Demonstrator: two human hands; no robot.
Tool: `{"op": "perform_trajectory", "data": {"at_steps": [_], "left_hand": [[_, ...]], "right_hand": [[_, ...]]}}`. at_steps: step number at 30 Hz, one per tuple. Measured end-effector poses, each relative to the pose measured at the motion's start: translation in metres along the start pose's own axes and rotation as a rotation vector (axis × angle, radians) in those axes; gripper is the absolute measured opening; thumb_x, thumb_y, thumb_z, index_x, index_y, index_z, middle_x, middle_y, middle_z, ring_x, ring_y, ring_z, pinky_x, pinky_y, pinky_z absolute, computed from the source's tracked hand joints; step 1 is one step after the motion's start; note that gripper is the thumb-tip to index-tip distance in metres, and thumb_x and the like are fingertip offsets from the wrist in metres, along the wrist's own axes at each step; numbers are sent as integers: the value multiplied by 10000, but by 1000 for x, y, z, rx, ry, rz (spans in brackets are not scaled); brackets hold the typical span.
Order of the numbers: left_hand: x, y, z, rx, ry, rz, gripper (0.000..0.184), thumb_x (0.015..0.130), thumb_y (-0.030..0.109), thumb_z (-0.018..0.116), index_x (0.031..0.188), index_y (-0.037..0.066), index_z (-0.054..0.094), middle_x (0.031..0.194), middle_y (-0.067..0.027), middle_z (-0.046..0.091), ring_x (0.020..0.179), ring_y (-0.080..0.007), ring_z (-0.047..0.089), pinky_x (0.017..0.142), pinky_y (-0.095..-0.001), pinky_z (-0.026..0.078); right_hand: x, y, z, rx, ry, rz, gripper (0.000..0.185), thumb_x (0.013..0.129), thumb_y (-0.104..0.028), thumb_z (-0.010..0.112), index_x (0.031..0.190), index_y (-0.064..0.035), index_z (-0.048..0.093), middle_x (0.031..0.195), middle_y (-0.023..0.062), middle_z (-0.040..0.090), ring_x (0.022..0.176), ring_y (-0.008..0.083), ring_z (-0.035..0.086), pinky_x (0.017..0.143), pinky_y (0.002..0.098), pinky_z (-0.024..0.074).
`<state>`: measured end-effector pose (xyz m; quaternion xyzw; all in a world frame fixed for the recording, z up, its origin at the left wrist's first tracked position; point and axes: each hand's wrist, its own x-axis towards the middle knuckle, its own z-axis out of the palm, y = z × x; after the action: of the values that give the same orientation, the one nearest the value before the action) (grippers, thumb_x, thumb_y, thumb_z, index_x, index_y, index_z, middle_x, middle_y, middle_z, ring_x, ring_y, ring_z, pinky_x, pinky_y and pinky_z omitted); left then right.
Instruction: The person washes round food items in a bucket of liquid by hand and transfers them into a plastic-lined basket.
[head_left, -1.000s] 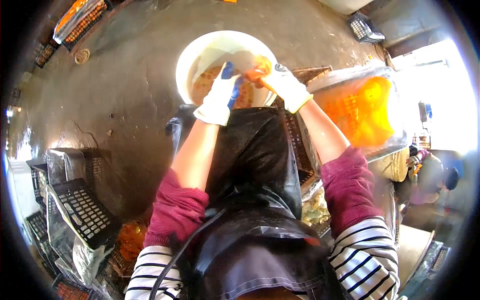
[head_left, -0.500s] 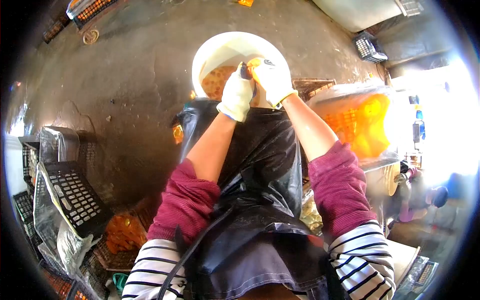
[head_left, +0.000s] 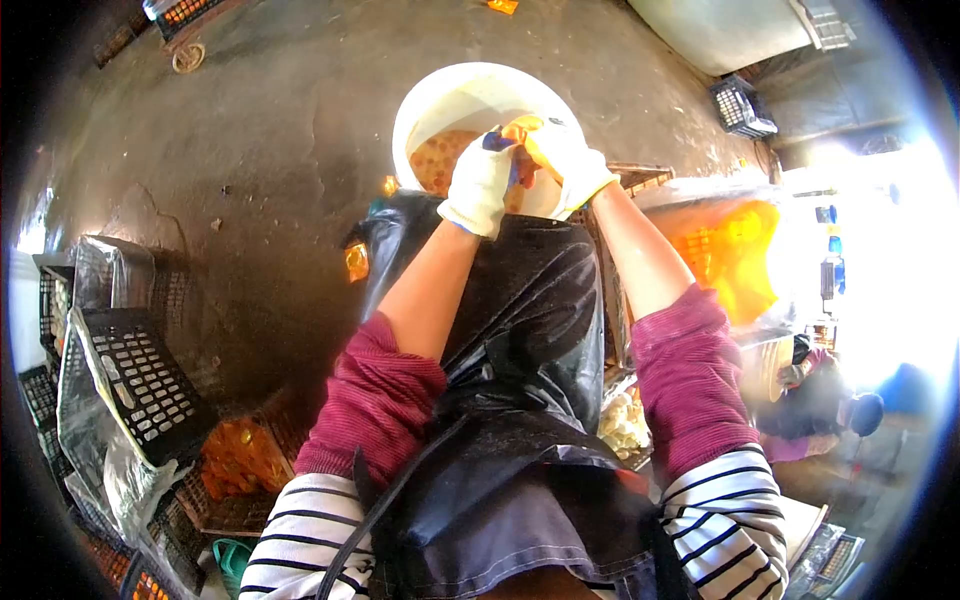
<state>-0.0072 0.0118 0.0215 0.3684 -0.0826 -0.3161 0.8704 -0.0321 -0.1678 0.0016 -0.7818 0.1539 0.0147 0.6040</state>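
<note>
My left hand [head_left: 478,188], in a white work glove, is closed in a pinch over a white bucket [head_left: 412,110]. A dark patch shows at its fingertips; I cannot tell if that is glove or a small tool. My right hand [head_left: 568,165], also gloved, meets it with bent fingers at an orange piece [head_left: 522,130], whose kind is unclear. Below the hands, inside the bucket, lie many small round orange-brown pieces [head_left: 435,160]. A black apron [head_left: 520,300] covers my lap and reaches the bucket's near rim.
Right of the bucket stands a plastic-lined crate with bright orange contents [head_left: 725,255]. Black crates [head_left: 150,390] stand at left, near a crate of orange pieces [head_left: 240,460]. Another person [head_left: 825,400] works at far right. A black basket [head_left: 742,108] sits further back.
Both hands have shifted slightly right in view, along with the bucket. My right hand has turned a little and moved outward from the left; the fingertips stay together.
</note>
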Motion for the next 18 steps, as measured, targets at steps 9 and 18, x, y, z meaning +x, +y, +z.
{"op": "perform_trajectory", "data": {"at_steps": [9,18], "left_hand": [[5,15,3,-91,100,-251,226,892,245,541,994,53,604,871,-42,585,729,-142,559,593,-258,481],[-10,25,14,-145,22,-204,317,921,261,406,976,2,579,748,-125,595,605,-227,570,531,-319,466]], "right_hand": [[-39,-54,14,256,-154,-107,256,869,-240,599,1043,-52,589,881,60,613,656,165,602,565,281,489],[-43,-63,28,190,-103,-16,284,864,-210,598,1083,-30,603,1063,96,607,916,195,570,774,287,471]]}}
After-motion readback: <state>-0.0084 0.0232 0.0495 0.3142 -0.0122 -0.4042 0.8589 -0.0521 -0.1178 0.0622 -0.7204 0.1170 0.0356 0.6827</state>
